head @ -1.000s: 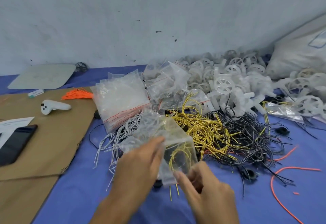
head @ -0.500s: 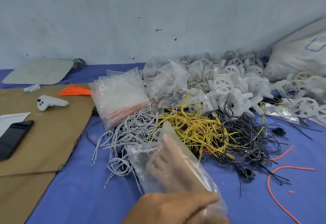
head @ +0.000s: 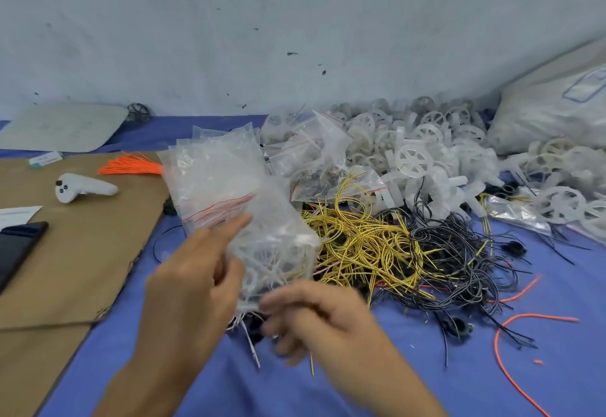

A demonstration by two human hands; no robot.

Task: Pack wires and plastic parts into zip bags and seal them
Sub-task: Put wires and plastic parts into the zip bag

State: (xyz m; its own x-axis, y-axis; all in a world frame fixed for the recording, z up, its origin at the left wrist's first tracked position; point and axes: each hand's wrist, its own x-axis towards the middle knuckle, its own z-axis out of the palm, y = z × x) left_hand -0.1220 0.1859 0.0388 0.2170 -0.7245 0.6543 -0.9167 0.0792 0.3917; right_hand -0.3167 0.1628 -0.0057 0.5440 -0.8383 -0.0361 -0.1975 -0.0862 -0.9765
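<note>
Above blue cloth (head: 426, 384) spread below a grey wall (head: 295, 23), a clear zip bag (head: 278, 242) stuffed with pale wires (head: 273, 264) is pinched at its edge by the left hand (head: 193, 288), just beside the yellow wires (head: 360, 246), while the blurred right hand (head: 321, 318) is seen curled under it, its grip unclear.

left hand (head: 196, 282): pinches bag (head: 275, 249), first finger straight | right hand (head: 314, 315): fingers curled, blurred, just below the grip
</note>
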